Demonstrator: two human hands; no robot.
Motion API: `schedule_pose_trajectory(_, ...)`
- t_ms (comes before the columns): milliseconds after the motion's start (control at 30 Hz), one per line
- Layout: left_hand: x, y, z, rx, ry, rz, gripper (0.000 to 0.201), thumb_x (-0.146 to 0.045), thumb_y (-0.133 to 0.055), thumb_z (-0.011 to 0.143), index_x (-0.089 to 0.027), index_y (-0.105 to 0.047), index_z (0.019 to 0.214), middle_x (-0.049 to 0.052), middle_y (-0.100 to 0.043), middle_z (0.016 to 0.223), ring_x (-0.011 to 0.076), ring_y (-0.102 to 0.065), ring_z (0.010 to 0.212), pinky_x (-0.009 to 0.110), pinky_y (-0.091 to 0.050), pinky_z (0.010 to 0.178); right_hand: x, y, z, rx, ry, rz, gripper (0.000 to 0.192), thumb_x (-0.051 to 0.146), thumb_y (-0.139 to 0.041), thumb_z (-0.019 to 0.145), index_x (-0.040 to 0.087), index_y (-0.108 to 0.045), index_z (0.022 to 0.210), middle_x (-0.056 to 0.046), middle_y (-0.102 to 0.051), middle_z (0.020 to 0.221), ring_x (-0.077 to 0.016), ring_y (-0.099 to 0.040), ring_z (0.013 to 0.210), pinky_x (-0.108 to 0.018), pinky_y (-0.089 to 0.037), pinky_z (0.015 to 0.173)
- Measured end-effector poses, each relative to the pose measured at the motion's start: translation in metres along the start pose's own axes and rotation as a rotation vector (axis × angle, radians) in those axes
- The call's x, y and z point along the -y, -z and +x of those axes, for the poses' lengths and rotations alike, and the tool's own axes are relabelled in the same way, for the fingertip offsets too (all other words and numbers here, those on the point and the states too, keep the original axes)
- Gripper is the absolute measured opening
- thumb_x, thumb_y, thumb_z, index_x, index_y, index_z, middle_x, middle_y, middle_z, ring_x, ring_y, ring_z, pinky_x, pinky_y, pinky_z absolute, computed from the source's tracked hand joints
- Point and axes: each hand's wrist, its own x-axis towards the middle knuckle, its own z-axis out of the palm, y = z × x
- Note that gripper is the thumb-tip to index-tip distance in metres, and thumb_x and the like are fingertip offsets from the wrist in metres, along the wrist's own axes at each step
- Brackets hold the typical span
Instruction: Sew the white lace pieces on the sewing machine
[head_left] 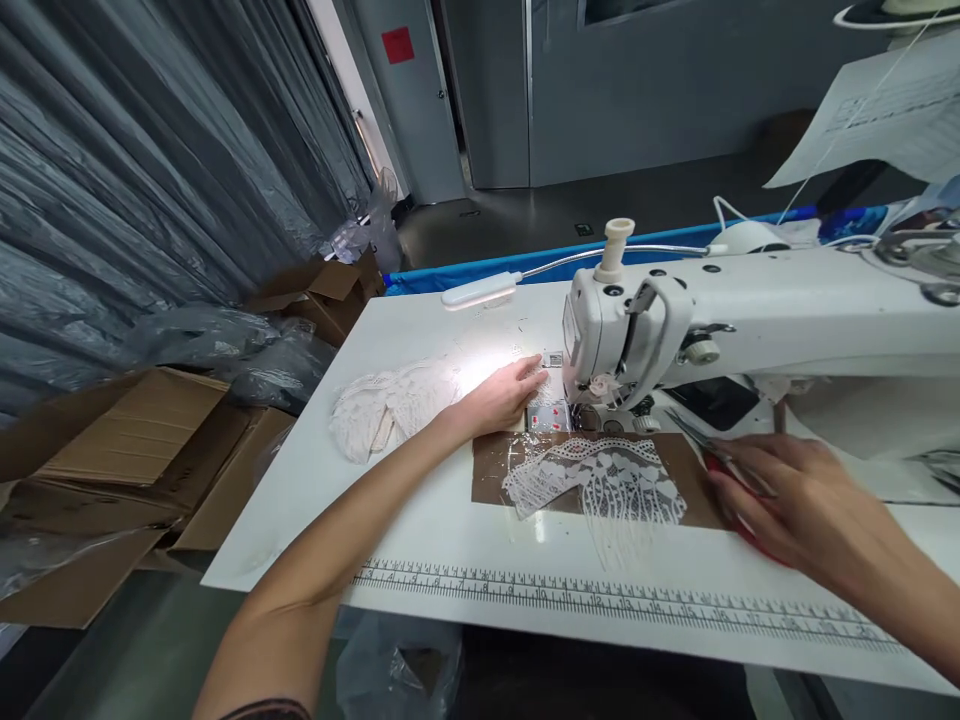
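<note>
My left hand [508, 393] lies with its fingers stretched out on the table, just left of the sewing machine's [600, 325] needle area. Below the needle area, a strip of white lace with fringe [628, 485] rests on a brown sheet [487, 475]. My right hand [799, 490] is closed around a pair of scissors with red handles [742, 525], the blades pointing up and left under the machine arm. Further left, another pile of white lace [367, 410] sits on the white table, partly washed out by lamp light.
A small lamp [480, 290] on a bendy neck lights the table [300, 530]. A printed ruler [555, 595] runs along the front edge. Open cardboard boxes [142, 430] and clear plastic [202, 335] stand at the left. A paper sheet [877, 110] hangs at upper right.
</note>
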Motion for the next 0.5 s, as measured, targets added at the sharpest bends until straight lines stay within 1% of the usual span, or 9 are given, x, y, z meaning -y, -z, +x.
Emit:
schedule_pose_trajectory(33, -0.001, -0.002, -0.001, -0.053, -0.002, -0.025, 0.023, -0.014, -0.042, 0.093, -0.017, -0.061, 0.105, 0.012, -0.059, 0.116, 0.0189, -0.058, 0.093, 0.032, -0.049, 0.074, 0.009, 0.000, 0.009, 0.004, -0.003, 0.066, 0.041, 0.045, -0.039, 0.093, 0.019, -0.066, 0.111, -0.013, -0.063, 0.115, -0.0321, -0.059, 0.105, -0.044, -0.053, 0.081)
schedule_pose_trajectory(67, -0.003, -0.004, -0.003, -0.099, 0.001, -0.045, 0.022, -0.016, -0.043, 0.093, -0.017, -0.060, 0.107, 0.012, -0.059, 0.118, 0.0192, -0.058, 0.095, 0.033, -0.050, 0.076, 0.019, 0.000, 0.019, 0.052, 0.025, 0.165, 0.039, 0.045, -0.041, 0.093, 0.022, -0.065, 0.114, -0.010, -0.063, 0.118, -0.0283, -0.060, 0.105, -0.040, -0.054, 0.081)
schedule_pose_trajectory(133, -0.011, -0.008, -0.006, -0.162, 0.014, -0.075, 0.020, -0.020, -0.045, 0.094, -0.016, -0.062, 0.104, 0.012, -0.061, 0.113, 0.0191, -0.059, 0.092, 0.034, -0.050, 0.075, 0.037, -0.004, 0.041, 0.110, 0.065, 0.355, 0.037, 0.044, -0.042, 0.092, 0.022, -0.065, 0.112, -0.009, -0.064, 0.117, -0.0259, -0.061, 0.106, -0.038, -0.052, 0.087)
schedule_pose_trajectory(167, -0.016, -0.011, -0.008, -0.180, 0.024, -0.093, 0.020, -0.021, -0.046, 0.094, -0.015, -0.064, 0.100, 0.011, -0.064, 0.107, 0.0185, -0.060, 0.089, 0.034, -0.050, 0.073, 0.045, -0.008, 0.051, 0.141, 0.043, 0.414, 0.034, 0.042, -0.044, 0.091, 0.021, -0.067, 0.104, -0.009, -0.067, 0.109, -0.0251, -0.063, 0.099, -0.036, -0.053, 0.081)
schedule_pose_trajectory(233, -0.025, -0.017, -0.010, -0.204, 0.043, -0.142, 0.019, -0.022, -0.050, 0.094, -0.015, -0.067, 0.094, 0.008, -0.067, 0.097, 0.0167, -0.061, 0.083, 0.033, -0.050, 0.072, 0.057, -0.017, 0.069, 0.171, -0.047, 0.477, 0.027, 0.038, -0.048, 0.087, 0.021, -0.069, 0.089, -0.007, -0.069, 0.091, -0.0233, -0.066, 0.082, -0.034, -0.053, 0.071)
schedule_pose_trajectory(267, -0.029, -0.020, -0.010, -0.211, 0.051, -0.174, 0.018, -0.022, -0.051, 0.093, -0.016, -0.068, 0.091, 0.006, -0.068, 0.094, 0.0160, -0.061, 0.081, 0.033, -0.050, 0.073, 0.060, -0.023, 0.075, 0.172, -0.092, 0.514, 0.024, 0.037, -0.051, 0.085, 0.021, -0.069, 0.086, -0.006, -0.070, 0.087, -0.0229, -0.066, 0.079, -0.033, -0.053, 0.069)
schedule_pose_trajectory(367, -0.034, -0.027, -0.010, -0.231, 0.071, -0.269, 0.015, -0.019, -0.057, 0.090, -0.019, -0.071, 0.086, 0.003, -0.070, 0.091, 0.0149, -0.062, 0.081, 0.033, -0.050, 0.076, 0.066, -0.036, 0.085, 0.150, -0.181, 0.578, 0.022, 0.039, -0.058, 0.079, 0.022, -0.071, 0.082, -0.006, -0.070, 0.086, -0.0239, -0.067, 0.082, -0.032, -0.052, 0.070)
schedule_pose_trajectory(433, -0.033, -0.030, -0.009, -0.243, 0.081, -0.309, 0.014, -0.019, -0.060, 0.088, -0.021, -0.072, 0.084, 0.001, -0.071, 0.091, 0.0150, -0.062, 0.081, 0.034, -0.049, 0.077, 0.067, -0.041, 0.085, 0.131, -0.201, 0.575, 0.026, 0.043, -0.061, 0.077, 0.020, -0.070, 0.078, -0.008, -0.070, 0.085, -0.0252, -0.066, 0.081, -0.033, -0.052, 0.070)
schedule_pose_trajectory(500, -0.032, -0.032, -0.008, -0.248, 0.086, -0.341, 0.013, -0.020, -0.061, 0.087, -0.022, -0.073, 0.085, 0.001, -0.071, 0.091, 0.0152, -0.062, 0.081, 0.035, -0.049, 0.077, 0.066, -0.045, 0.082, 0.112, -0.202, 0.576, 0.030, 0.047, -0.062, 0.076, 0.018, -0.069, 0.078, -0.009, -0.069, 0.085, -0.0258, -0.066, 0.080, -0.034, -0.052, 0.069)
